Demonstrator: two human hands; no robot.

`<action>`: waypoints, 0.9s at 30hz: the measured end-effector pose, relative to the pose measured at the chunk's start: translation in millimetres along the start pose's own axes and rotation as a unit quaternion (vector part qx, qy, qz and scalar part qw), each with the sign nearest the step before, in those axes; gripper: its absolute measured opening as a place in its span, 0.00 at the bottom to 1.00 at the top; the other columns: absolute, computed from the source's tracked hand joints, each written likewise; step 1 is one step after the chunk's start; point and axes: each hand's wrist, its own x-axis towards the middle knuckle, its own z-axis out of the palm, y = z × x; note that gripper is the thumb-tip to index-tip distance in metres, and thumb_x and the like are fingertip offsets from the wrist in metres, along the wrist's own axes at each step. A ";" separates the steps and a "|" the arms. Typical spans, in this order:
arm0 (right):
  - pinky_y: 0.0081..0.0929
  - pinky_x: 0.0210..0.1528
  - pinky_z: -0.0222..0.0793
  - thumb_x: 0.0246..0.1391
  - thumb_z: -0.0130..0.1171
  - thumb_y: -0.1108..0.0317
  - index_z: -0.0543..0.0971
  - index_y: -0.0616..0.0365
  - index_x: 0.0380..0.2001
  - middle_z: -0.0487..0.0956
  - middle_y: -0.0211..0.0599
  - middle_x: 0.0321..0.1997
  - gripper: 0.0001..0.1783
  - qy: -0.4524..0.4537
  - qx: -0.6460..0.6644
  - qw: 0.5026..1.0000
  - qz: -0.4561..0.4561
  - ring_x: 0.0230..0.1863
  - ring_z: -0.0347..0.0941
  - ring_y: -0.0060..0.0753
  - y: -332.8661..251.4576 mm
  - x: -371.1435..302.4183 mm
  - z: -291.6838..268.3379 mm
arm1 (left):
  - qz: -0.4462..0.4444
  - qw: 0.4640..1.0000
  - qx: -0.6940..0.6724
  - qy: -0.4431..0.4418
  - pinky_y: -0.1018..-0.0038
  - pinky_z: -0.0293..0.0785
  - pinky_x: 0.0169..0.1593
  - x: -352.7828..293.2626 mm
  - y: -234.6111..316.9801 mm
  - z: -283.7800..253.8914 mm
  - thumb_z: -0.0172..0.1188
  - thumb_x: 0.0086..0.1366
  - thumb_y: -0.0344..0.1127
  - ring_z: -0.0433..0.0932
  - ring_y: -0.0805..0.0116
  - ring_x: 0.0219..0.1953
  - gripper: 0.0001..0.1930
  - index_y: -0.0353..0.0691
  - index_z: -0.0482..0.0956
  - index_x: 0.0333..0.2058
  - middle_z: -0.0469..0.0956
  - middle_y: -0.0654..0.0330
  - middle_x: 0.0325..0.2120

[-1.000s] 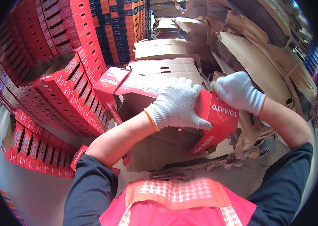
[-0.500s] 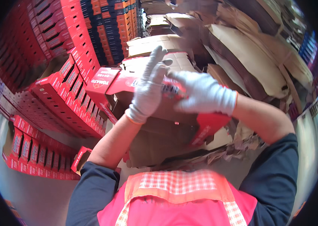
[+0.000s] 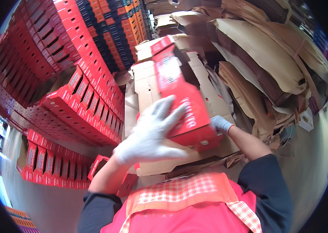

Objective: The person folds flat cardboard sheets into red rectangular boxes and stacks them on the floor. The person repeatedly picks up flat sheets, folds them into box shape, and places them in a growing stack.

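Observation:
A red cardboard box (image 3: 189,108) with white print lies tilted over a stack of flat brown cardboard (image 3: 144,83), its long printed side turned up. My left hand (image 3: 150,130), in a pale knitted glove, is open against the box's near left part, fingers spread over the red side. My right hand (image 3: 222,124), gloved too, is at the near right corner of the box, closed on its edge. The box hides some of the right fingers.
Tall stacks of red boxes (image 3: 90,97) rise on the left, with a lower row of red boxes (image 3: 55,165) on the floor. Orange and dark blue boxes (image 3: 113,35) stand behind. Brown paper-wrapped bundles (image 3: 264,58) are piled at the right.
The red box has turned so its long side points away from me. My hands, close together above it before, have come apart and nearer: left to its left side, right to its right corner.

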 end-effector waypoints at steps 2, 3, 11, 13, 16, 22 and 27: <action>0.28 0.38 0.75 0.63 0.53 0.66 0.82 0.60 0.35 0.80 0.33 0.30 0.11 0.053 0.253 0.964 -0.064 0.32 0.76 0.26 -2.8 11.7 -0.7 | 0.043 0.995 -0.087 -0.002 0.59 0.63 0.64 42.9 9.7 3.8 0.70 0.50 0.59 0.63 0.42 0.63 0.47 0.38 0.65 0.63 0.60 0.41 0.62; 0.28 0.38 0.75 0.63 0.53 0.66 0.81 0.60 0.37 0.80 0.33 0.31 0.11 0.060 0.346 0.930 -0.109 0.32 0.76 0.26 -10.3 7.3 -13.8 | 0.055 0.995 -0.089 0.008 0.58 0.66 0.62 61.7 14.3 8.5 0.71 0.48 0.54 0.65 0.43 0.60 0.45 0.36 0.66 0.61 0.63 0.41 0.60; 0.22 0.51 0.69 0.67 0.52 0.64 0.70 0.64 0.54 0.79 0.33 0.40 0.18 0.282 0.243 0.768 -0.522 0.40 0.74 0.22 -123.2 -166.4 -101.3 | 0.058 0.930 -0.164 0.324 0.57 0.73 0.56 121.4 54.7 76.6 0.76 0.42 0.51 0.72 0.38 0.55 0.53 0.36 0.62 0.65 0.60 0.37 0.64; 0.27 0.47 0.73 0.59 0.61 0.63 0.73 0.62 0.50 0.78 0.33 0.37 0.19 0.285 -0.005 0.830 -0.480 0.38 0.75 0.25 -144.0 -192.9 -86.5 | 0.061 0.895 -0.199 0.394 0.56 0.72 0.56 124.7 57.1 90.5 0.77 0.42 0.53 0.71 0.33 0.57 0.60 0.38 0.53 0.69 0.54 0.33 0.66; 0.28 0.41 0.73 0.43 0.74 0.53 0.76 0.58 0.40 0.77 0.37 0.31 0.27 0.296 -0.215 0.857 -0.363 0.34 0.76 0.29 -166.1 -203.9 -77.6 | -0.007 0.867 -0.228 0.444 0.54 0.72 0.54 123.6 62.0 108.2 0.79 0.39 0.56 0.68 0.33 0.57 0.69 0.42 0.39 0.72 0.42 0.31 0.69; 0.22 0.33 0.64 0.42 0.72 0.60 0.66 0.53 0.24 0.68 0.25 0.24 0.22 0.065 -0.069 0.972 -0.215 0.29 0.64 0.18 -191.6 -189.3 -83.8 | -0.114 0.828 -0.401 0.376 0.52 0.61 0.64 106.5 71.2 128.4 0.80 0.34 0.59 0.59 0.35 0.64 0.81 0.40 0.23 0.70 0.39 0.36 0.70; 0.20 0.28 0.58 0.43 0.66 0.73 0.62 0.51 0.22 0.61 0.18 0.24 0.19 0.016 -0.020 0.978 -0.208 0.27 0.58 0.13 -206.5 -188.0 -80.0 | -0.126 0.784 -0.544 0.272 0.58 0.53 0.70 99.1 70.0 131.7 0.81 0.40 0.48 0.53 0.48 0.69 0.79 0.42 0.16 0.68 0.43 0.43 0.68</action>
